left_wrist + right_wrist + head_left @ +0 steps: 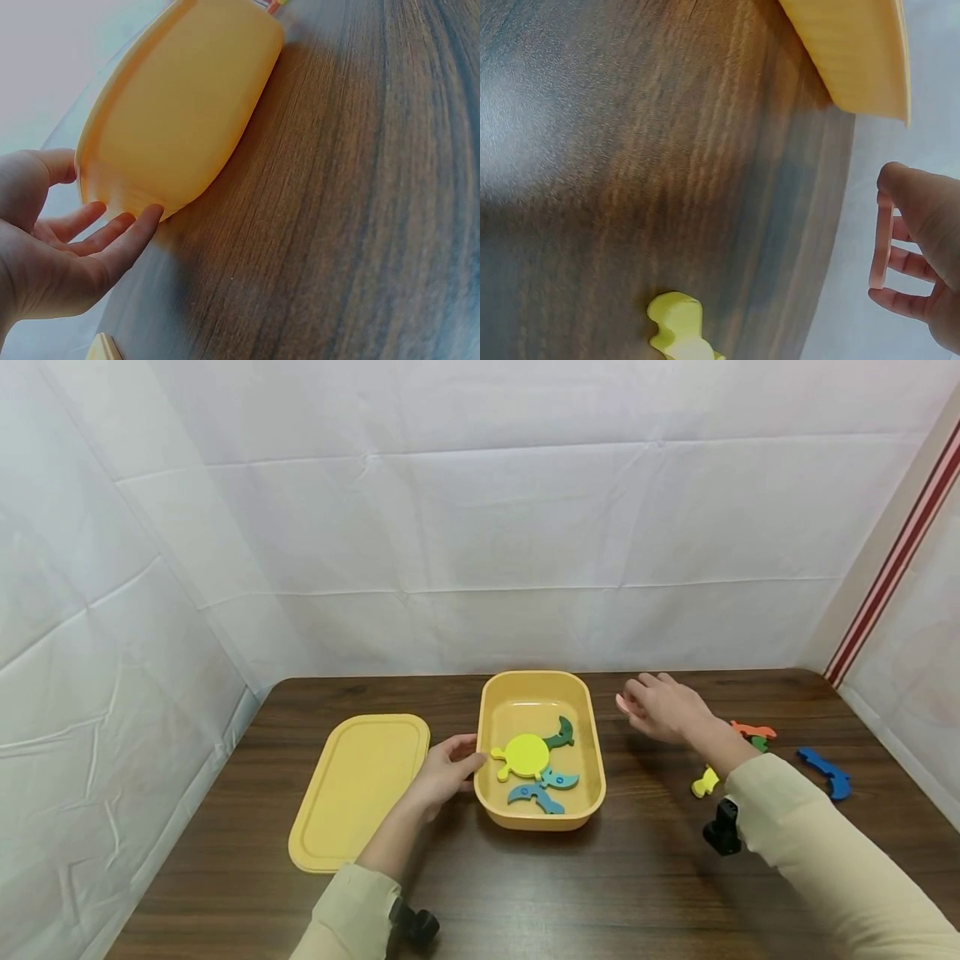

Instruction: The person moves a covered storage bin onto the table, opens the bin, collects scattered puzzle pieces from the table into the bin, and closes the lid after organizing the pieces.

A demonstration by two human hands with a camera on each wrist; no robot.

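A yellow plastic tub [540, 818] stands mid-table. My left hand [446, 771] holds its left side, with the thumb at the rim and fingertips [154, 211] against the outer wall. Inside the tub lie a bright yellow round puzzle piece [527, 755], a dark green piece [561, 734] and two blue-teal pieces [536, 797]. To the right of the tub and above the table, my right hand [663, 706] pinches a thin salmon-pink piece [883, 244] between thumb and fingers. Most of that piece is hidden in the head view.
A flat yellow lid [363, 789] lies left of the tub. On the right lie a yellow piece [705, 782], an orange piece [753, 730], a green piece [759, 743] and a curved blue piece [827, 772]. White sheeting [510, 527] hangs behind the table.
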